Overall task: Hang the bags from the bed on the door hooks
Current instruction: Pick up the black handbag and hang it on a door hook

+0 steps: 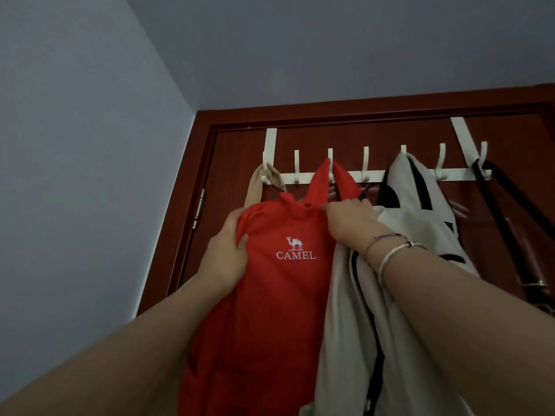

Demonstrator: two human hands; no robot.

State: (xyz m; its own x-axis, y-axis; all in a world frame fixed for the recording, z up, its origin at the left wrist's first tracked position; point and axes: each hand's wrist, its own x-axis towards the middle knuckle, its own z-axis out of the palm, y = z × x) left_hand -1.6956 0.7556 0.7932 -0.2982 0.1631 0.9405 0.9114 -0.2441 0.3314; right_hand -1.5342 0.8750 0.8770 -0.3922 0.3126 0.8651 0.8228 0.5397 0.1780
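Observation:
A red bag (279,295) printed with a white camel logo hangs against the dark red door (510,223). Its red strap loops over the third hook of a white over-door hook rack (303,176). My left hand (228,253) grips the bag's upper left edge. My right hand (348,220) pinches the bag's upper right corner just below the strap. A cream bag with black trim (411,205) hangs from a hook to the right, and its lower part drapes under my right forearm. A beige strap (255,181) hangs on the leftmost hook, its bag hidden behind the red one.
A black strap (504,199) hangs from the rightmost hook, with a dark bag at the frame's right edge. Free hooks stand between the hung bags. A pale blue-grey wall (90,175) meets the door frame on the left, beside a metal hinge (199,208).

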